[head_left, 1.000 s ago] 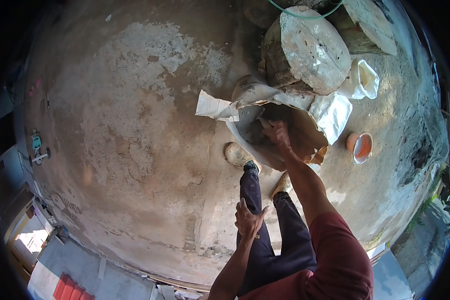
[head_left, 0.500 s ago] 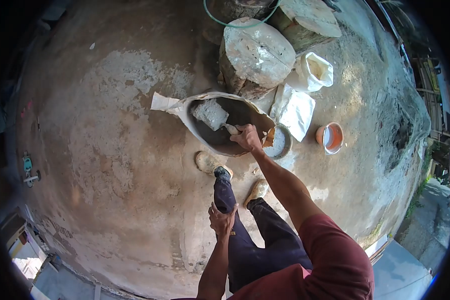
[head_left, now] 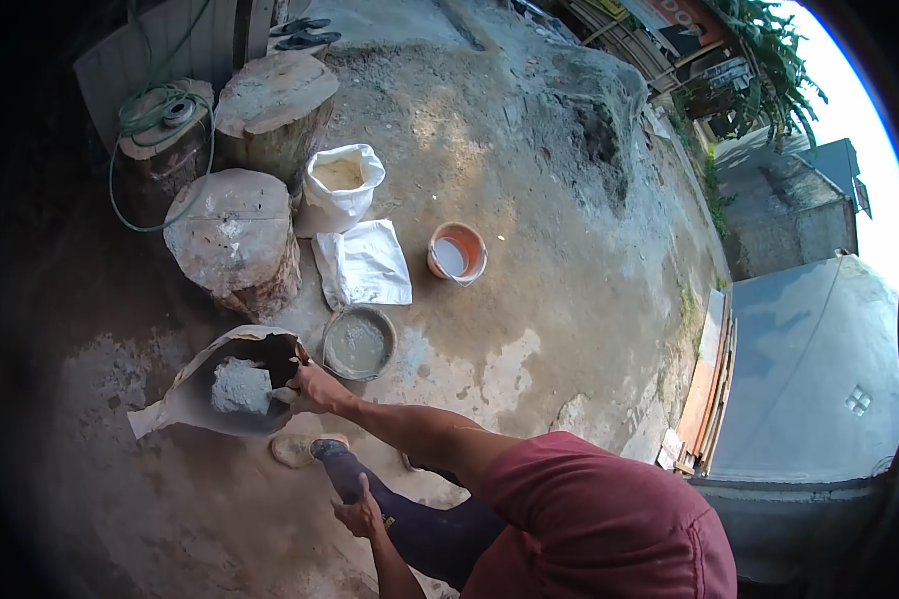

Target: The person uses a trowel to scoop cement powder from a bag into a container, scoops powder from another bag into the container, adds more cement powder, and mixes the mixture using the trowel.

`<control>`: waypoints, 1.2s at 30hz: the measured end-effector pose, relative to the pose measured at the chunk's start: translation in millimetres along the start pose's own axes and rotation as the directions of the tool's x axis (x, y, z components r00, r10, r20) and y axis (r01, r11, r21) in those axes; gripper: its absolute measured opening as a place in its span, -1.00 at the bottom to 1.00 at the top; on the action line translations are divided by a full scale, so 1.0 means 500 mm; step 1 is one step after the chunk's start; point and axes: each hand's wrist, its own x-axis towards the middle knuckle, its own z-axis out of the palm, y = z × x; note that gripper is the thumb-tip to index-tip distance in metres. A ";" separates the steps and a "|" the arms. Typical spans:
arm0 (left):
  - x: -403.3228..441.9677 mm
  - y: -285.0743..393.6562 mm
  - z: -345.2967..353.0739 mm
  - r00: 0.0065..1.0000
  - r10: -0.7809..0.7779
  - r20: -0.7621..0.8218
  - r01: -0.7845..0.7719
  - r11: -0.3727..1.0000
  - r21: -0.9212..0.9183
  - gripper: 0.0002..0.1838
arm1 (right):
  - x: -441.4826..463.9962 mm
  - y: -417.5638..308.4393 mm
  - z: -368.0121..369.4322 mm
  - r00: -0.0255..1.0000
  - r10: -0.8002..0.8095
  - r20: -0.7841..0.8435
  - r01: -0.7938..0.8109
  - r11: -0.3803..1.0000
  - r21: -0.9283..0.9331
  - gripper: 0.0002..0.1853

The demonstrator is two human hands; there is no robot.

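Observation:
My right hand (head_left: 317, 387) is closed round the handle of a trowel (head_left: 243, 387), whose blade is heaped with grey powder. The loaded blade is inside the mouth of an open paper sack (head_left: 195, 404) at the lower left. Just right of the sack is a round basin (head_left: 359, 342) with grey wet-looking material in it. My left hand (head_left: 362, 511) rests by my knee, fingers apart, holding nothing.
Cut logs (head_left: 232, 232) stand at the upper left, one bearing a green hose (head_left: 130, 125). An open white sack (head_left: 340, 188), a flat white sack (head_left: 370, 265) and an orange bucket (head_left: 456, 254) stand beyond the basin. Boards (head_left: 706, 384) lie at right.
The view has swung right. The trowel, low in the sack at first, has come up loaded with powder, and my right hand is now at the sack's right edge. The basin has come fully into view.

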 end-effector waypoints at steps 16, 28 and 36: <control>-0.020 0.026 0.002 1.000 0.019 -0.012 -0.020 0.999 -0.026 0.19 | -0.039 -0.080 -0.248 0.963 0.245 0.109 -0.254 0.965 0.072 -0.55; -0.026 0.031 0.012 0.996 0.069 0.047 -0.074 0.993 0.096 0.22 | -0.136 -0.006 -0.416 0.918 0.393 -0.046 -0.384 0.913 0.140 -0.53; -0.030 0.016 0.006 0.990 0.078 0.117 -0.100 0.974 0.203 0.21 | -0.229 0.168 -0.384 0.823 0.553 -0.127 -0.540 0.832 0.126 -0.52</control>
